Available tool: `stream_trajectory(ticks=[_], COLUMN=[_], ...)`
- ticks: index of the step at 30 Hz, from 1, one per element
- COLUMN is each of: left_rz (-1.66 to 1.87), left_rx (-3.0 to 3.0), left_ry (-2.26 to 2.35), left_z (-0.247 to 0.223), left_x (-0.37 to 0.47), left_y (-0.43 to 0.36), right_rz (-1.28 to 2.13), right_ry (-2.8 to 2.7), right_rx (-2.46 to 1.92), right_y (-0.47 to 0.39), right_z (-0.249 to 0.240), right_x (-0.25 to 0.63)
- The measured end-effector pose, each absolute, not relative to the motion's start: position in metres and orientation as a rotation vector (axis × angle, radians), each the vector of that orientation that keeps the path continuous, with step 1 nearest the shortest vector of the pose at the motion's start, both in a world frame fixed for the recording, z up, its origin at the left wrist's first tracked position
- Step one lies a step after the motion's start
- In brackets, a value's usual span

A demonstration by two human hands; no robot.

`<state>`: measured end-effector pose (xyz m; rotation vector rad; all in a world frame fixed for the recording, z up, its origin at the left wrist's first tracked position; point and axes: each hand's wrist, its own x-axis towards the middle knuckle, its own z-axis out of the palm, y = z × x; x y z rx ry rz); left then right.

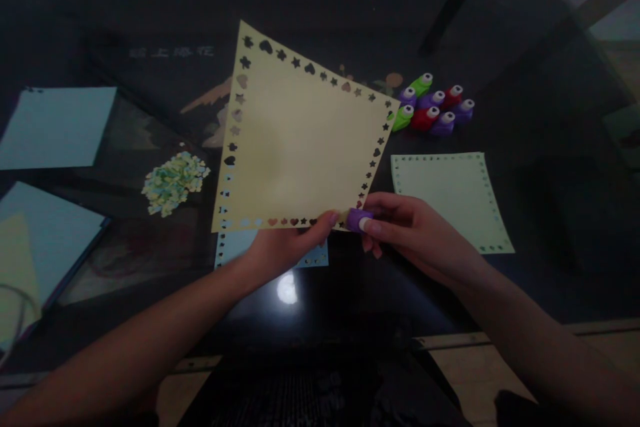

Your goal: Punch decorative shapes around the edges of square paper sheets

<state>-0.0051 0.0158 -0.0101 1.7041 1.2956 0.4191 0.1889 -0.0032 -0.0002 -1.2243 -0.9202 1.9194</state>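
A yellow paper sheet [310, 140] is held up over the dark table, with small cut-out shapes such as hearts, stars and clovers along all its edges. My left hand [293, 239] grips its bottom edge, thumb in front and the other fingers hidden behind. My right hand [413, 230] is closed on a small purple craft punch [357, 220] at the sheet's lower right corner, the thumb on its white button. Partly hidden under the yellow sheet lies a blue sheet [313, 257] with punched edges.
Several green, purple and red punches [433, 107] stand at the back right. A pale green punched sheet [445, 200] lies right. Paper cut-outs [175, 181] are heaped left, near blue sheets [57, 127] and a yellow sheet [17, 267]. The table's front edge [500, 339] runs below my arms.
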Motion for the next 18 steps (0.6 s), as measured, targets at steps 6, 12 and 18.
stream_trajectory(ticks=[6, 12, 18], left_rz=[0.444, 0.422, 0.410], left_rx=[1.799, 1.786, 1.786], left_ry=[1.288, 1.311, 1.325], left_z=[-0.0074, -0.0083, -0.0131], left_x=[-0.0033, -0.0037, -0.0062], left_y=[0.0171, 0.0171, 0.0156], right_rz=[1.938, 1.935, 1.894], right_ry=[-0.938, -0.926, -0.857], right_rx=[-1.177, -1.172, -1.231], right_y=[-0.0019, -0.0019, -0.0044], right_z=[-0.0004, -0.0011, -0.0058], right_x=[0.1905, 0.1911, 0.1878])
